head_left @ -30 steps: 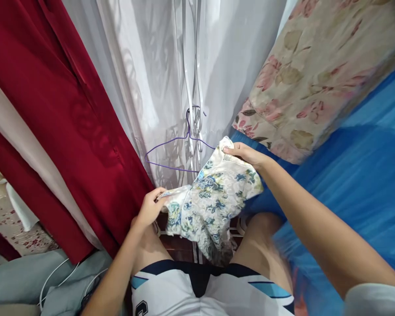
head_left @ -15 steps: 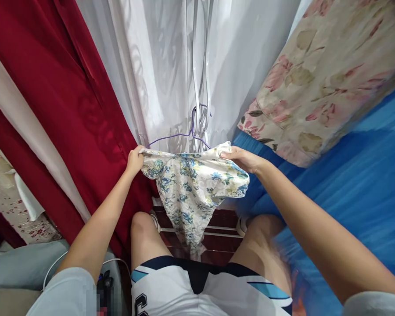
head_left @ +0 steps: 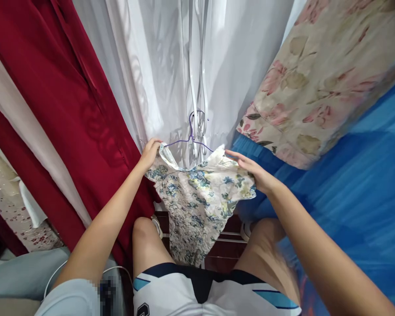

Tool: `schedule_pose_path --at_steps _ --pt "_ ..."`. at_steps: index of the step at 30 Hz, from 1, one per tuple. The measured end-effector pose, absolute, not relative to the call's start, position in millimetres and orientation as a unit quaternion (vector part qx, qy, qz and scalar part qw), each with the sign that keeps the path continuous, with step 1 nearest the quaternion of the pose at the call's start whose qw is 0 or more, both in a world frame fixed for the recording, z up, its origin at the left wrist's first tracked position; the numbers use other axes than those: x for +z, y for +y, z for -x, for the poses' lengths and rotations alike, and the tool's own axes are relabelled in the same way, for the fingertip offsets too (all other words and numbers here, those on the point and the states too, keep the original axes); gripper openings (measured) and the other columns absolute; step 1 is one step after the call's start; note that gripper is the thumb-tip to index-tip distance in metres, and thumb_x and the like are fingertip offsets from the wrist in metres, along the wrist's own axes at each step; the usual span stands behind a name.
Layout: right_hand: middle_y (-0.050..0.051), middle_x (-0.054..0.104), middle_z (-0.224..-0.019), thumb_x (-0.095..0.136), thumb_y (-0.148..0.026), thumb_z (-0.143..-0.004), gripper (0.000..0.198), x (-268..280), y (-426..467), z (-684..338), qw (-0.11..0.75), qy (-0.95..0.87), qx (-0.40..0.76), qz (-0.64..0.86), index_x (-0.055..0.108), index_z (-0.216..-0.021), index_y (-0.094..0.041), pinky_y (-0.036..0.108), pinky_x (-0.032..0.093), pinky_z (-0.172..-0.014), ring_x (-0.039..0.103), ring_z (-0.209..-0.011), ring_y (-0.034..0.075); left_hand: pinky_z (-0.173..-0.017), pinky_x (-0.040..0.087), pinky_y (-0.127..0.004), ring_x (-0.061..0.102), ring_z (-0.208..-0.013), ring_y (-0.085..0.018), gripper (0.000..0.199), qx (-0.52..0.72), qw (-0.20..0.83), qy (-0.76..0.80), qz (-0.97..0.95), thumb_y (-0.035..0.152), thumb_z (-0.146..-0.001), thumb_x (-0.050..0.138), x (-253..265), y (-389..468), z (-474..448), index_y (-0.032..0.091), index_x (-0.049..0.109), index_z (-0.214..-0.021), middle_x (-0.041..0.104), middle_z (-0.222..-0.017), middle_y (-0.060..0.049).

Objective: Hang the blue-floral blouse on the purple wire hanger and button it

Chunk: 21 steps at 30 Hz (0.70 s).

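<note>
A white blouse or dress with blue and yellow flowers point(head_left: 197, 197) hangs in front of me on a thin purple hanger point(head_left: 191, 136). Its neckline sags in the middle, showing the hanger's hook and arms above it. My left hand point(head_left: 149, 155) is closed on the garment's left shoulder, next to the end of the hanger. At the opposite shoulder, my right hand point(head_left: 258, 173) lies against the sleeve with its fingers stretched out; the thumb is hidden. The hanger's hook is up against a white metal scrollwork frame point(head_left: 202, 105).
White curtains point(head_left: 158, 66) hang behind the frame. A red curtain point(head_left: 82, 109) is on the left, with floral cloth point(head_left: 303, 87) and blue fabric point(head_left: 355, 184) on the right. A grey cushioned seat point(head_left: 23, 270) with a white cable stands at lower left.
My left hand has moved inward and slightly up along the shoulder. My right fingers have loosened and stretched out. The neckline, pulled nearly straight before, now droops, and the garment hangs wider.
</note>
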State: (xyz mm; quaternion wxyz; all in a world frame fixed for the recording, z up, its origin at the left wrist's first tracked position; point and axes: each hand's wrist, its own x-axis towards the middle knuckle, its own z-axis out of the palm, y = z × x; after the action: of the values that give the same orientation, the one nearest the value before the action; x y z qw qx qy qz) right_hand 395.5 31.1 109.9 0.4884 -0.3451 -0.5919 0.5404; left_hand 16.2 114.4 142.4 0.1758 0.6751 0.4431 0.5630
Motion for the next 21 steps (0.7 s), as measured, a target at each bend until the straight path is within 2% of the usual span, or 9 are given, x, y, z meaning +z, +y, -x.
schedule_pose_path --at_steps 2,5,7,10,13,16,18,20,21 --pt "0.003 0.075 -0.091 0.077 -0.051 -0.073 0.045 91.9 21.3 -404.3 0.539 -0.583 0.474 0.380 0.070 -0.109 -0.024 0.031 0.056 -0.067 0.070 -0.079 0.023 -0.083 0.044 -0.027 0.059 -0.090 -0.018 0.025 0.564 0.145 0.429 -0.690 0.030 -0.089 0.048 134.8 97.5 -15.4 0.016 0.063 -0.104 0.065 -0.095 -0.005" --pt "-0.001 0.068 -0.066 0.075 -0.055 -0.075 0.033 79.7 14.4 -409.4 0.623 -0.551 0.371 0.412 0.070 -0.082 -0.024 0.030 0.049 -0.052 0.062 -0.058 0.020 -0.083 0.044 -0.026 0.060 -0.089 -0.018 0.025 0.541 0.093 0.424 -0.720 0.035 -0.088 0.055 129.1 75.0 -17.0 0.018 0.061 -0.106 0.065 -0.093 -0.004" --pt "-0.001 0.066 -0.064 0.074 -0.055 -0.075 0.031 90.0 14.5 -408.1 0.668 -0.538 0.324 0.400 0.067 -0.076 -0.025 0.030 0.048 -0.051 0.060 -0.056 0.020 -0.081 0.043 -0.026 0.059 -0.086 -0.017 0.024 0.537 0.051 0.430 -0.724 0.035 -0.088 0.056 131.5 63.7 -21.8 0.018 0.062 -0.104 0.064 -0.090 -0.004" --pt "0.001 0.066 -0.069 0.073 -0.053 -0.078 0.029 126.4 17.0 -400.7 0.720 -0.503 0.297 0.374 0.066 -0.078 -0.025 0.031 0.049 -0.055 0.060 -0.060 0.020 -0.075 0.041 -0.025 0.057 -0.078 -0.017 0.020 0.520 0.001 0.451 -0.725 0.032 -0.089 0.054 141.5 52.0 -32.4 0.019 0.064 -0.101 0.063 -0.083 -0.002" --pt "0.002 0.062 -0.069 0.068 -0.053 -0.083 0.030 162.0 11.9 -383.5 0.749 -0.488 0.283 0.347 0.062 -0.077 -0.024 0.030 0.048 -0.059 0.057 -0.062 0.018 -0.074 0.039 -0.027 0.057 -0.079 -0.019 0.022 0.500 -0.031 0.470 -0.727 0.025 -0.085 0.052 148.1 48.0 -42.9 0.020 0.065 -0.102 0.064 -0.086 -0.003" --pt "0.001 0.057 -0.068 0.059 -0.056 -0.089 0.037 177.1 -13.0 -355.5 0.697 -0.573 0.265 0.341 0.057 -0.073 -0.023 0.028 0.046 -0.061 0.055 -0.063 0.016 -0.071 0.036 -0.027 0.052 -0.075 -0.018 0.015 0.517 -0.014 0.462 -0.720 0.023 -0.078 0.052 142.1 54.6 -50.1 0.020 0.061 -0.090 0.059 -0.080 -0.001" --pt "0.001 0.059 -0.072 0.055 -0.057 -0.091 0.038 176.4 -38.4 -336.3 0.596 -0.683 0.253 0.337 0.060 -0.075 -0.023 0.028 0.048 -0.066 0.058 -0.069 0.017 -0.064 0.032 -0.027 0.044 -0.066 -0.016 0.006 0.574 0.070 0.456 -0.677 0.024 -0.071 0.054 132.0 63.0 -52.0 0.020 0.051 -0.075 0.047 -0.068 0.001" --pt "0.002 0.066 -0.090 0.064 -0.057 -0.085 0.033 170.1 -61.5 -323.2 0.454 -0.800 0.277 0.278 0.067 -0.094 -0.025 0.031 0.052 -0.077 0.064 -0.084 0.021 -0.058 0.027 -0.027 0.034 -0.058 -0.014 0.015 0.627 0.178 0.445 -0.614 0.028 -0.066 0.052 120.9 69.1 -52.1 0.021 0.039 -0.068 0.034 -0.061 0.003" --pt "0.003 0.067 -0.105 0.071 -0.056 -0.080 0.043 165.3 -69.0 -320.2 0.386 -0.842 0.297 0.234 0.066 -0.110 -0.027 0.034 0.053 -0.085 0.064 -0.095 0.024 -0.056 0.025 -0.027 0.030 -0.056 -0.013 0.019 0.640 0.221 0.438 -0.592 0.030 -0.065 0.050 115.8 69.7 -52.1 0.022 0.034 -0.068 0.030 -0.060 0.003"
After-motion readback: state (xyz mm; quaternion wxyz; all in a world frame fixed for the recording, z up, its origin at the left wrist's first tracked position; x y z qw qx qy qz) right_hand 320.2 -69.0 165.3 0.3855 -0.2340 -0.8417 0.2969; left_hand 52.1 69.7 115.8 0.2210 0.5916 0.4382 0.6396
